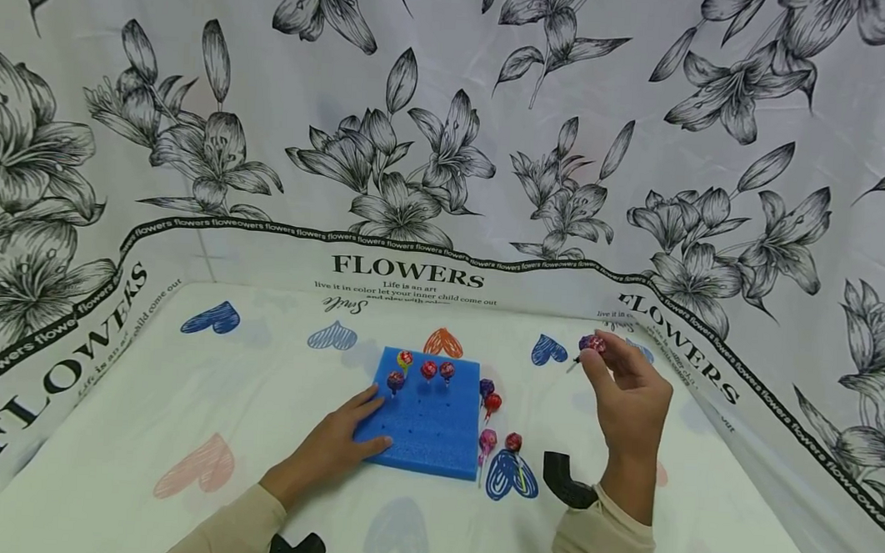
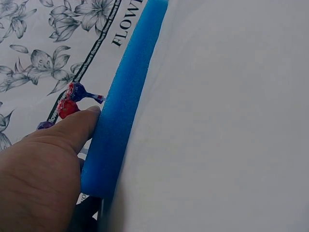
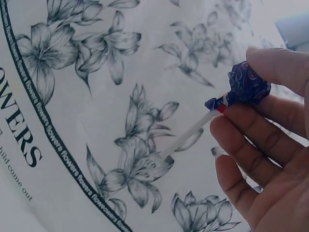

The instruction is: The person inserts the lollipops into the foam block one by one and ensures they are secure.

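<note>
My right hand point(image 1: 631, 395) pinches a lollipop in a dark blue-purple wrapper point(image 3: 251, 84) by its head, raised to the right of a blue foam block point(image 1: 427, 434). Its white stick point(image 3: 188, 135) points down and away from the fingers. On the block's left edge rests my left hand point(image 1: 332, 442), fingers and thumb spread. Several lollipops stand upright in the block's far part: a yellow-and-red one point(image 1: 405, 359), a purple one point(image 1: 395, 381) and two red ones, including one point(image 1: 428, 368) near the middle. Small holes dot the foam's top.
Against the block's right side lie more lollipops: a purple one point(image 1: 487, 387), a red one point(image 1: 493, 403), a pink one point(image 1: 488, 440) and a dark red one point(image 1: 513, 441). A white cloth with printed hearts covers the table; a flower-printed curtain point(image 1: 432, 184) hangs behind.
</note>
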Tool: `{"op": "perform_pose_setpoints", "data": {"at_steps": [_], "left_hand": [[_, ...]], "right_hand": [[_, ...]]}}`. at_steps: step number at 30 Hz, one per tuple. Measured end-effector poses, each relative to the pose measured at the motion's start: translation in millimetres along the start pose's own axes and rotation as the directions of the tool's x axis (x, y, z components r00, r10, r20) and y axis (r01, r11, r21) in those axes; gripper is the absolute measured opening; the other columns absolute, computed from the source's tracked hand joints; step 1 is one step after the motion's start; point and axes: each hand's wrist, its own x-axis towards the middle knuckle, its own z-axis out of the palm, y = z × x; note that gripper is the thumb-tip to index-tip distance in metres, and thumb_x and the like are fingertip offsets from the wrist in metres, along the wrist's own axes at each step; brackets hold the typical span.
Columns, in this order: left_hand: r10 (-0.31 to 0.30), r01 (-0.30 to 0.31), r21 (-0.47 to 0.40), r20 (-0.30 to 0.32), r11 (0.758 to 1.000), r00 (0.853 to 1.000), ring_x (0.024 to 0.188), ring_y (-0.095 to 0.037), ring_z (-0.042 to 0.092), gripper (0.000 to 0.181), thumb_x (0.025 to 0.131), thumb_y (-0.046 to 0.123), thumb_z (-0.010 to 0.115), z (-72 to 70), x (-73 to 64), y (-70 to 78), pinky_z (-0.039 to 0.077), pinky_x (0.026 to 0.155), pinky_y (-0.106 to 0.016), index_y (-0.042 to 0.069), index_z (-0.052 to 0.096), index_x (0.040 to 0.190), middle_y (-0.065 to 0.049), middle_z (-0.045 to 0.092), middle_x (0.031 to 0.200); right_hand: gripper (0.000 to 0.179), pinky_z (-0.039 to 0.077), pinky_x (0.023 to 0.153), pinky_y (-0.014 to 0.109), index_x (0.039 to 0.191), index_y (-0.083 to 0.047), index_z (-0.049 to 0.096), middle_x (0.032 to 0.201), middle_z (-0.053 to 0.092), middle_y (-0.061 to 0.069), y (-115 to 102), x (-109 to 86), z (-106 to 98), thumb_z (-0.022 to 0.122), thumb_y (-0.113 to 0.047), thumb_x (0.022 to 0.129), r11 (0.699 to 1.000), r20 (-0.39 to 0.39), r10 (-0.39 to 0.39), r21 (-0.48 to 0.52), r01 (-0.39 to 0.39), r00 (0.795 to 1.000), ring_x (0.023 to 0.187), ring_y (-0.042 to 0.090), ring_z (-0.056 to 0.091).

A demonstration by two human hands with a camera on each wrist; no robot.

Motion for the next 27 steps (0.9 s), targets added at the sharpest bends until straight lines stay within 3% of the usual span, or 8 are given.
{"op": "perform_pose_setpoints", "data": {"at_steps": [4, 10, 18, 27], "left_hand": [[0.005, -0.005, 0.003, -0.005, 1.000, 1.000, 0.140, -0.036, 0.026, 0.072, 0.087, 0.044, 0.070, -0.6, 0.7, -0.1, 0.029, 0.107, -0.053, 0.005, 0.047, 0.143, -0.009, 0.031, 0.154], [0.004, -0.004, -0.001, -0.005, 1.000, 1.000, 0.140, -0.036, 0.025, 0.071, 0.087, 0.044, 0.070, -0.6, 1.0, 0.3, 0.029, 0.107, -0.053, 0.005, 0.047, 0.143, -0.009, 0.031, 0.154], [-0.007, 0.007, -0.006, -0.001, 1.000, 1.000, 0.140, -0.035, 0.025, 0.071, 0.087, 0.042, 0.071, 0.6, 0.9, -0.2, 0.029, 0.108, -0.052, 0.006, 0.047, 0.143, -0.007, 0.030, 0.155], [-0.015, 0.015, 0.005, 0.000, 1.000, 1.000, 0.140, -0.033, 0.025, 0.071, 0.086, 0.042, 0.072, 0.7, 0.5, -0.8, 0.030, 0.107, -0.051, 0.008, 0.047, 0.144, -0.005, 0.030, 0.155]], "right_hand": [[0.028, 0.049, 0.086, 0.025, 0.109, 0.022, 0.060, 0.100, 0.067, 0.016, -13, 1.9, 6, 0.063, 0.022, 0.081, 0.991, -0.018, -0.078, 0.112, 0.080, 0.997, 0.093, 0.022, 0.063], [0.029, 0.050, 0.086, 0.027, 0.109, 0.023, 0.059, 0.100, 0.066, 0.017, -32, 2.0, 18, 0.065, 0.019, 0.080, 0.973, -0.006, -0.164, 0.161, 0.162, 0.987, 0.092, 0.024, 0.063], [0.035, 0.050, 0.087, 0.027, 0.108, 0.024, 0.057, 0.102, 0.066, 0.020, -44, -1.3, 30, 0.073, 0.007, 0.082, 0.947, 0.006, -0.230, 0.234, 0.222, 0.973, 0.095, 0.026, 0.063], [0.042, 0.050, 0.089, 0.028, 0.110, 0.022, 0.059, 0.100, 0.068, 0.017, -55, -5.6, 50, 0.076, -0.007, 0.084, 0.933, 0.039, -0.282, 0.246, 0.264, 0.959, 0.093, 0.022, 0.064]]}}
